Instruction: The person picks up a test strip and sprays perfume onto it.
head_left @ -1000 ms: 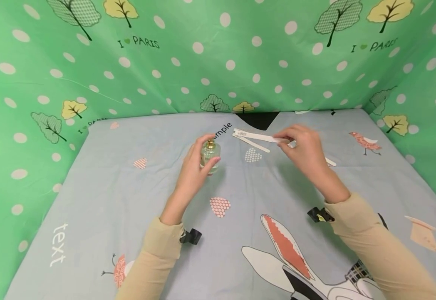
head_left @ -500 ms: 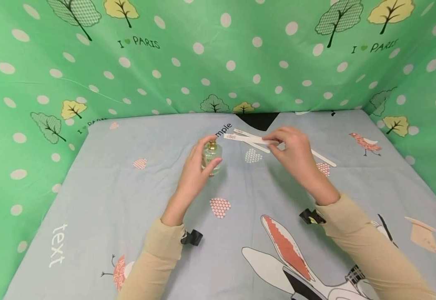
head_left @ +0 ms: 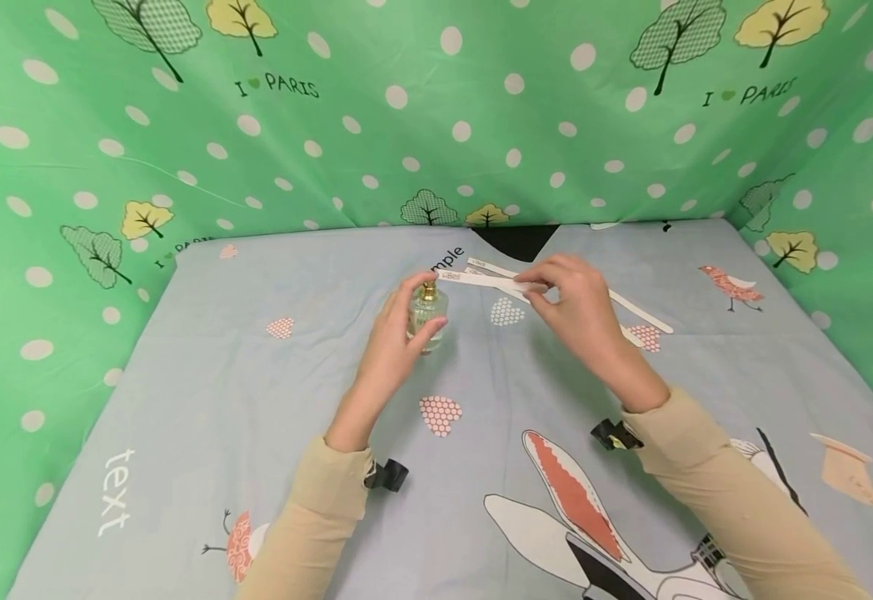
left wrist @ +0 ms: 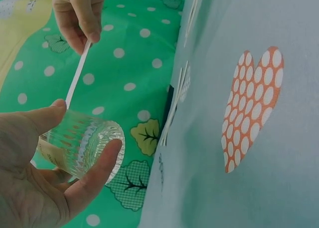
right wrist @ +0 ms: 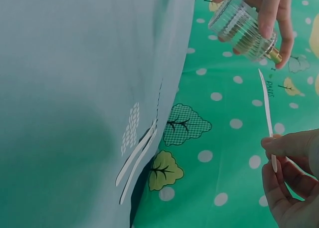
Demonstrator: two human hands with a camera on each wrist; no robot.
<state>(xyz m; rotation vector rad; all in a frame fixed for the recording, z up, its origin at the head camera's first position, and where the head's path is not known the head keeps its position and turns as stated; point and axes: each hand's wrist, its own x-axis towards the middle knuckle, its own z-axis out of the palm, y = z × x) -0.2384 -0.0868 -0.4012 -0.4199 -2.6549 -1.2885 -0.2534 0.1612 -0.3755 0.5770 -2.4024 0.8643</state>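
My left hand [head_left: 390, 337] grips a clear glass perfume bottle [head_left: 429, 315] with a gold sprayer neck, held up over the table. The index finger lies on top of the sprayer; the thumb presses the bottle's side. In the left wrist view the ribbed glass base of the bottle [left wrist: 99, 143] faces the camera. My right hand [head_left: 567, 296] pinches a white paper test strip [head_left: 474, 280] with small print near its far end. That end points left and sits close by the sprayer. In the right wrist view the strip [right wrist: 265, 101] stands between the fingers, its tip just below the gold neck.
Two more white paper strips [head_left: 642, 312] lie crossed on the table behind and under my right hand. A grey-blue printed cloth [head_left: 204, 400] covers the table. Green dotted fabric [head_left: 361, 150] rises along the back and both sides. Black camera mounts sit at both wrists.
My right hand has moved left, bringing the strip's printed end from above the lying strips to beside the sprayer. The left hand with the bottle has shifted slightly right.
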